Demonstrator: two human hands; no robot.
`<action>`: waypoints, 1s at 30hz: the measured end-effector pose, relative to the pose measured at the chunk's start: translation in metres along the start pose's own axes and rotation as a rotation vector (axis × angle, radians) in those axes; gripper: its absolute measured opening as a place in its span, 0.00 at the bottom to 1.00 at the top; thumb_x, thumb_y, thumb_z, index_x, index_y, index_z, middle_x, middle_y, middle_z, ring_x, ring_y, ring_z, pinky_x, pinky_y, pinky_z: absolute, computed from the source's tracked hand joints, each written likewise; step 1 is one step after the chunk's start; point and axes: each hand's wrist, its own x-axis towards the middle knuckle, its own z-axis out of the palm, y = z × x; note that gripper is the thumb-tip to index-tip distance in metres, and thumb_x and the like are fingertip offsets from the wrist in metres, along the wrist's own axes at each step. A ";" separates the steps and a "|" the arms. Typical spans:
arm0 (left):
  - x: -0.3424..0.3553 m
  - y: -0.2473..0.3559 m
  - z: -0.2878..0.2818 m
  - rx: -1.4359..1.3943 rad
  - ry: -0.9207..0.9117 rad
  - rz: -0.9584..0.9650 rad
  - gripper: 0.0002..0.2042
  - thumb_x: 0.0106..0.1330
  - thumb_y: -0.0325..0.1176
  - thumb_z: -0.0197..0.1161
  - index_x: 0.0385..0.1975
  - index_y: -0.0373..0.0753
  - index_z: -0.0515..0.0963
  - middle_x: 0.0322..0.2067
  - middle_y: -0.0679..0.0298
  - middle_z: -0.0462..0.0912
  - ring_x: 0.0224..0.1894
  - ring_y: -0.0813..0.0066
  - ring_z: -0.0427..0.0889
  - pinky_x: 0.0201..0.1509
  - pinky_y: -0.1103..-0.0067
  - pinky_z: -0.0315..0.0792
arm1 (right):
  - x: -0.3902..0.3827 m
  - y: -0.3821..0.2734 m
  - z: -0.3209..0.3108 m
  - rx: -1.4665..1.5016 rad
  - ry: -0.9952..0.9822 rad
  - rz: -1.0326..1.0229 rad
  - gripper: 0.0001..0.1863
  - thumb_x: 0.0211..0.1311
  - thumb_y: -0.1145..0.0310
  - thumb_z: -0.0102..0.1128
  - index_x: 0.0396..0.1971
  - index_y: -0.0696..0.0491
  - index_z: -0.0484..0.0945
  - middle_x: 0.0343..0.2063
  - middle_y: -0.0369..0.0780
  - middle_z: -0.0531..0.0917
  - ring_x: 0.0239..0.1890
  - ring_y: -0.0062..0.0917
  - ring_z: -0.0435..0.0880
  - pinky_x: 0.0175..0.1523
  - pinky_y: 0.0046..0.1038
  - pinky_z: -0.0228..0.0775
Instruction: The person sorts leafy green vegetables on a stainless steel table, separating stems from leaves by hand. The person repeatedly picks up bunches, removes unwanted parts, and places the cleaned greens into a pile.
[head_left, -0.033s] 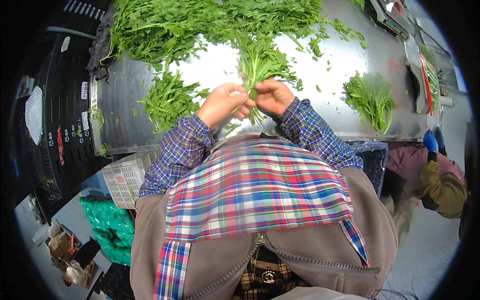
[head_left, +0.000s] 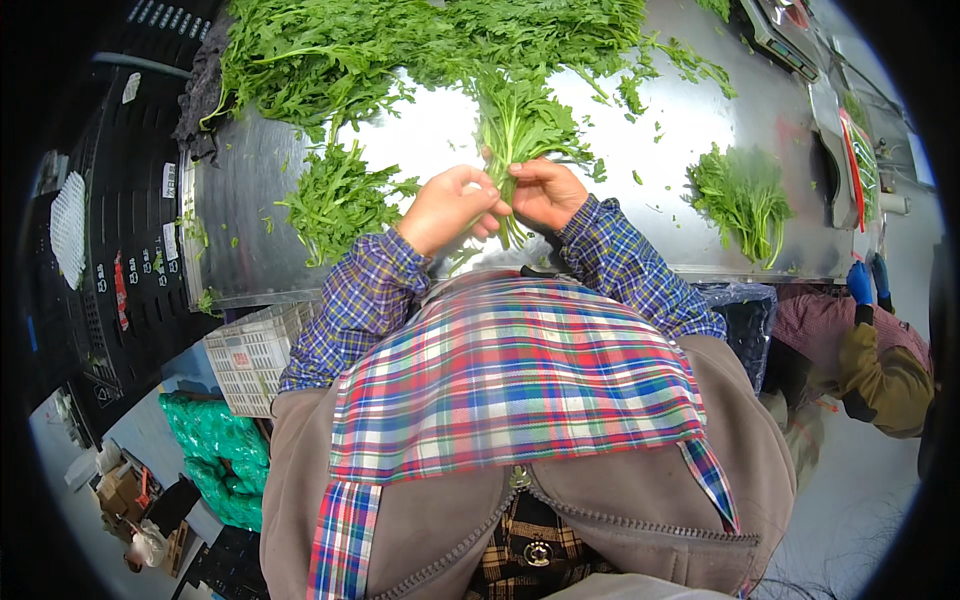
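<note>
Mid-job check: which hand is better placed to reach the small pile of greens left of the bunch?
Probably left. The left hand sits nearest that small pile, while the right hand grips the bunch by its stems.

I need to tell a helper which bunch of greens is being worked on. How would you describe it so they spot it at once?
Start at the shiny metal table, with its big heap of loose greens along the far edge. At the near edge, the left hand and right hand meet around the held bunch. It alone is gripped by its stems, leaves fanning away, unlike the small piles lying flat.
</note>
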 end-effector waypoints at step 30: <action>-0.001 0.002 0.016 0.801 0.430 0.957 0.04 0.55 0.22 0.58 0.28 0.34 0.71 0.26 0.60 0.73 0.27 0.67 0.73 0.35 0.77 0.68 | 0.004 0.033 -0.013 -0.172 0.246 -0.106 0.12 0.61 0.76 0.56 0.44 0.60 0.72 0.40 0.40 0.79 0.44 0.25 0.78 0.51 0.28 0.70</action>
